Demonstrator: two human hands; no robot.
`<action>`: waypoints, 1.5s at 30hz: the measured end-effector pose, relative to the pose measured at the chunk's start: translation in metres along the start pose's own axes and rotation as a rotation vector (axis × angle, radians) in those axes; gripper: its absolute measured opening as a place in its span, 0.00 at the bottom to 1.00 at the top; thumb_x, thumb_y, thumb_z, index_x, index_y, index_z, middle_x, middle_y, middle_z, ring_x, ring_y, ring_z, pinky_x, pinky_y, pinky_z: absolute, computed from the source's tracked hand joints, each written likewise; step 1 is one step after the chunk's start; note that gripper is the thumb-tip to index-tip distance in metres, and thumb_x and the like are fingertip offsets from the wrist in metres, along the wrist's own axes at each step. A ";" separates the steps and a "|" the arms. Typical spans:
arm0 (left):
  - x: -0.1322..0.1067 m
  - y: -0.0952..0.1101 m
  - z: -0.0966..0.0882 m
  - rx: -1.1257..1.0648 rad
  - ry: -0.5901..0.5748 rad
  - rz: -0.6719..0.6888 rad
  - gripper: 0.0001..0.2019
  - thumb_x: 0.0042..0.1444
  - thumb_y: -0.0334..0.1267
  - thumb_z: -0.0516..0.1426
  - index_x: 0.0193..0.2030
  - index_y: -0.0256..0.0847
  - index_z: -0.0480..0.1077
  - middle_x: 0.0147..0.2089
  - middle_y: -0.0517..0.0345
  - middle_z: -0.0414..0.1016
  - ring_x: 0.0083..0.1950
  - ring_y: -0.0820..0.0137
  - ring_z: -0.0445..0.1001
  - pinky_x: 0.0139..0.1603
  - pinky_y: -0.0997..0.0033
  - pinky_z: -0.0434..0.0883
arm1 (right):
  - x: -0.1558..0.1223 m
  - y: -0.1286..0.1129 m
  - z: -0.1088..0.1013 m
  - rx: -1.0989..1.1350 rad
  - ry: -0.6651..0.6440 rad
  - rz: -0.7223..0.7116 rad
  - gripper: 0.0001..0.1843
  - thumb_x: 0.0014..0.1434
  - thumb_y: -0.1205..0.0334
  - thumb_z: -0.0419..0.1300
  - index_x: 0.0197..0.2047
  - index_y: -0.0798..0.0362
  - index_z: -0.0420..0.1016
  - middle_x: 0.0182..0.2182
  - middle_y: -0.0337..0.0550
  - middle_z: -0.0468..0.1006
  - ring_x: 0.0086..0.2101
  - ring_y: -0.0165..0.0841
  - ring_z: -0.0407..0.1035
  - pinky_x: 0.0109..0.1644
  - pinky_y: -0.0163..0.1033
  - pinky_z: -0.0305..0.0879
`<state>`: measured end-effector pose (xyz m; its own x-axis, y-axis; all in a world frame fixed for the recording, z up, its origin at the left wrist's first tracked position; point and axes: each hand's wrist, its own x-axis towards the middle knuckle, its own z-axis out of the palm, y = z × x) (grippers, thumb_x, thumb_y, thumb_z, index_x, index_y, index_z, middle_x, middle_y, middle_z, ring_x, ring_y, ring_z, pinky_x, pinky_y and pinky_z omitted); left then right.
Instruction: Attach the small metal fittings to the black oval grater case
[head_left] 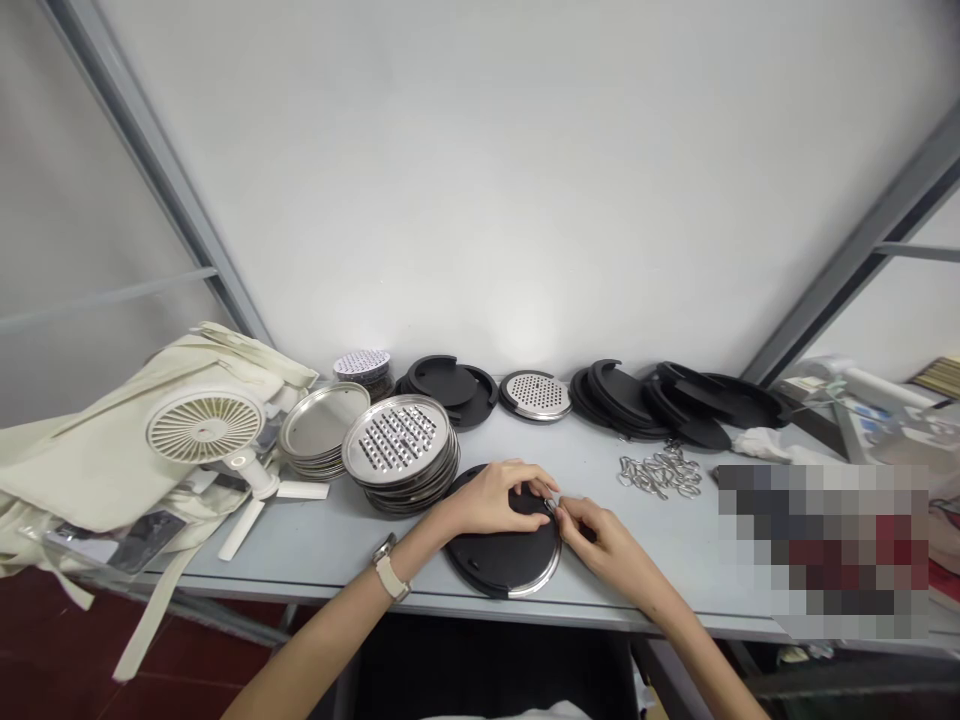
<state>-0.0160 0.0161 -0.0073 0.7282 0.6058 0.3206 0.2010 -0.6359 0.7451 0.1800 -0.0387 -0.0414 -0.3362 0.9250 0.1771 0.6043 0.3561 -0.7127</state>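
Observation:
A black round disc (499, 560) with a shiny metal rim showing at its lower right lies flat near the table's front edge. My left hand (499, 497) bends over its upper part, thumb and fingers curved and closed on the disc at its right side. With thumb and forefinger, my right hand (600, 540) pinches a small shiny metal clip (551, 504) at that same edge, close to the left fingertips. The clip's exact shape is partly hidden by the fingers. Beyond my right hand lies a loose heap of small wire clips (660, 472).
Left of the disc stand a stack of metal grater plates (401, 445) and a stack of plain metal discs (322, 425). Along the wall lie black round holders (619, 395) and a perforated disc (536, 395). A white fan (206, 428) rests on a cream bag (97, 450) at far left.

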 end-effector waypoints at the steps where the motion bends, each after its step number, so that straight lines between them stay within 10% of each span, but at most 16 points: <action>1: 0.000 0.000 0.000 -0.008 -0.002 -0.001 0.19 0.48 0.30 0.62 0.49 0.40 0.72 0.44 0.55 0.76 0.45 0.70 0.75 0.50 0.72 0.70 | 0.000 0.000 0.000 -0.001 -0.004 -0.002 0.18 0.66 0.55 0.44 0.25 0.50 0.55 0.21 0.34 0.60 0.26 0.32 0.59 0.34 0.36 0.56; 26: -0.001 -0.004 0.003 -0.062 -0.009 -0.046 0.21 0.48 0.33 0.63 0.49 0.40 0.67 0.51 0.51 0.68 0.36 0.74 0.74 0.37 0.74 0.72 | -0.001 0.000 0.000 -0.006 0.012 0.004 0.19 0.68 0.54 0.44 0.25 0.50 0.55 0.22 0.34 0.62 0.28 0.32 0.60 0.34 0.36 0.56; 33: 0.000 0.001 0.000 0.020 -0.017 0.016 0.22 0.47 0.29 0.62 0.51 0.41 0.68 0.44 0.55 0.76 0.50 0.67 0.72 0.55 0.68 0.66 | 0.000 0.000 -0.001 -0.056 0.005 -0.008 0.20 0.66 0.55 0.44 0.23 0.50 0.53 0.20 0.35 0.61 0.27 0.33 0.59 0.33 0.37 0.56; 45: 0.000 0.002 -0.002 0.075 -0.066 -0.006 0.20 0.50 0.30 0.61 0.52 0.43 0.69 0.46 0.58 0.79 0.53 0.66 0.69 0.55 0.69 0.65 | -0.001 0.000 -0.001 -0.033 0.005 -0.019 0.20 0.67 0.55 0.44 0.23 0.51 0.56 0.21 0.35 0.61 0.27 0.32 0.58 0.34 0.37 0.57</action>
<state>-0.0168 0.0153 -0.0046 0.7677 0.5786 0.2754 0.2522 -0.6679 0.7002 0.1811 -0.0394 -0.0407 -0.3441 0.9188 0.1935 0.6217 0.3774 -0.6863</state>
